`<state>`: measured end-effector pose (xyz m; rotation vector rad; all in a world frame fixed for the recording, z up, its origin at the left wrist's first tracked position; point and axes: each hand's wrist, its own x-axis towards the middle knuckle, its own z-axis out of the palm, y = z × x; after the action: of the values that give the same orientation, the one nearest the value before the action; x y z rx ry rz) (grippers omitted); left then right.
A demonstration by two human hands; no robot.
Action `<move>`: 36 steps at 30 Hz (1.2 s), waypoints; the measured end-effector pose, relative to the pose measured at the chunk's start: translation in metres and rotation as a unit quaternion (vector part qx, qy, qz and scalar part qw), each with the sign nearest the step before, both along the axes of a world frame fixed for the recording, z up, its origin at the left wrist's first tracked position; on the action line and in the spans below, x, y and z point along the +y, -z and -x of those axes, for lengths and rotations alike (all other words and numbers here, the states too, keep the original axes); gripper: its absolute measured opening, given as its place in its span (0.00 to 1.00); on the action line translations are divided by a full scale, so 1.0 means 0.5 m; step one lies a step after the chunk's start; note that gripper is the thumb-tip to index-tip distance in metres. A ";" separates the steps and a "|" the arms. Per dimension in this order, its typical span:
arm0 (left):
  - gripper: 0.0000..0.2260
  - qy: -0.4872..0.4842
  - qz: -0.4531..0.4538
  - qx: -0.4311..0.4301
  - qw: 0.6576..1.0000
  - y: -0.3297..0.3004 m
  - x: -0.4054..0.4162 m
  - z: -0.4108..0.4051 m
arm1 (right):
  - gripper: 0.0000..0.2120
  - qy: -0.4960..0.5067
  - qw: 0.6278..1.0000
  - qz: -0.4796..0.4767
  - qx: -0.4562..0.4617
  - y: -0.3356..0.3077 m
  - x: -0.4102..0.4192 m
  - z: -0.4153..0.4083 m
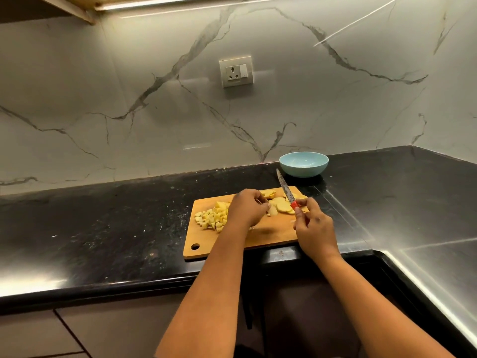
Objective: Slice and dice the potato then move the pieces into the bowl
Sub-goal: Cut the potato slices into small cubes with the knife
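A wooden cutting board (268,236) lies on the black counter. A heap of diced potato (211,218) sits on its left part. Several potato slices (280,205) lie at its far right, with a yellow end piece (268,194) behind them. My left hand (247,209) hovers over the board's middle, its curled fingers pinching a pale potato slice. My right hand (313,228) grips the red handle of a knife (285,188), whose blade points up and away over the slices. A light blue bowl (304,164) stands behind the board and holds nothing.
The black counter (103,228) runs left and turns a corner at the right, where it shines (426,228). A marble wall with a socket (236,71) rises behind. The counter's front edge lies just below the board.
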<state>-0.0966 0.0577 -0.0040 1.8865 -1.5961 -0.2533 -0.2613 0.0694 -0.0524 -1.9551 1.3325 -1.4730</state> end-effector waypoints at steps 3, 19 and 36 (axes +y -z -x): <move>0.07 -0.025 0.008 -0.048 0.999 0.030 0.032 0.020 | 0.05 0.014 1.000 0.008 0.027 -0.009 0.010 0.000; 0.09 -0.005 0.090 -0.012 0.996 0.083 0.078 0.013 | 0.05 0.016 0.978 -0.121 0.167 -0.042 0.146 0.013; 0.09 0.002 0.090 -0.016 0.996 0.089 0.068 0.012 | 0.13 0.028 0.911 -0.206 0.356 -0.107 0.144 -0.007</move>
<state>-0.1025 0.0918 -0.0486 1.7573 -1.5876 -0.0789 -0.2576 0.1415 0.0012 -2.2336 1.8048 -0.3979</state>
